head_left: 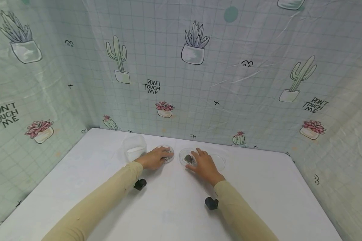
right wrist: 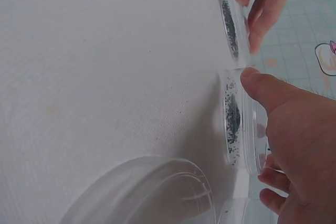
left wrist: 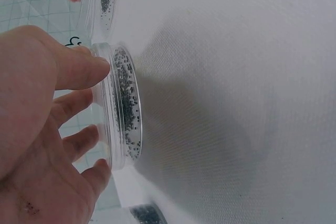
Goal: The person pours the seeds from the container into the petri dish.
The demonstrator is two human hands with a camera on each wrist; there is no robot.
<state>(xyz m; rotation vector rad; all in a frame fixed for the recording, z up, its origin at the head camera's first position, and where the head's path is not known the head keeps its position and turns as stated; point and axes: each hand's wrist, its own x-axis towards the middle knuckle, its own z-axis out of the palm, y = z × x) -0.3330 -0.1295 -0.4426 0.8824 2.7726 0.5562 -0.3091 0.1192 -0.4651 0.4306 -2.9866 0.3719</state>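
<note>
Two clear petri dishes with dark granules stand side by side near the back of the table. My left hand reaches over the left petri dish, its thumb and fingertips round the rim of the clear lid. At the right petri dish, the thumb and fingers of my right hand span the rim of the lid. A dark heap of granules shows through this dish beside my fingers. The granules in the left dish spread thinly in the left wrist view; from above my left fingers partly cover them.
A clear tub with a white label and dark contents stands left of my left hand. Another clear round dish or lid lies just right of my right hand. Behind the white table hangs a cactus-print curtain.
</note>
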